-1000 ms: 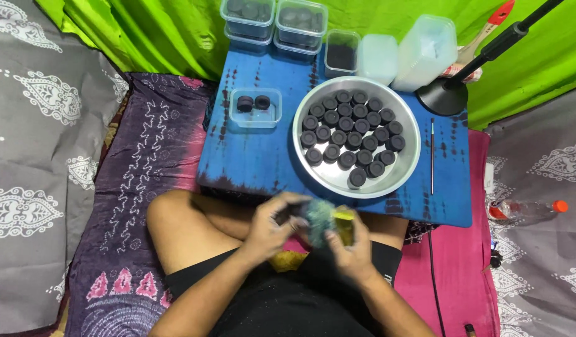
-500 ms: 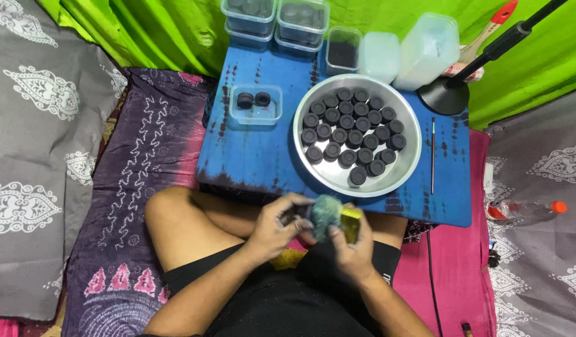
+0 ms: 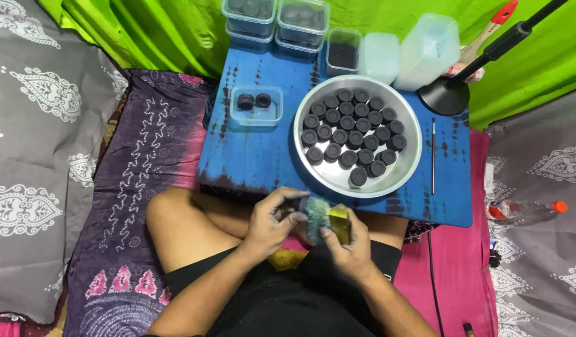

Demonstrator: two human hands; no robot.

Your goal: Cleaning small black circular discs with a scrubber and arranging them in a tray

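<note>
Across the floor, grey patterned bedding [image 3: 32, 137] and a purple printed cloth [image 3: 144, 156] are spread, with green fabric [image 3: 175, 31] hung behind. On this a low board covered in blue tie-dyed cloth [image 3: 263, 156] is set. A round metal tray [image 3: 406, 134] is placed on the board, filled with many small black round caps [image 3: 353, 134] laid close together. A black lamp base [image 3: 444, 97] is seen at the tray's far right, and a thin stick [image 3: 433, 156] is laid just beside the tray. Clear lidded containers [image 3: 275, 19] are stacked at the board's far edge. A small clear tub [image 3: 257, 115] holding two black caps is placed left of the tray.

Just below the board's near edge, over the lap, both hands are brought together. The left hand [image 3: 269, 224] is curled, its fingers closed around a small dark piece [image 3: 287, 211], only partly seen. The right hand [image 3: 350, 246] is closed on a sponge [image 3: 325, 219], greenish on one face and yellow on the other, pressed against the dark piece. A plastic bottle with a red cap [image 3: 528, 209] is laid on the bedding, well apart.
</note>
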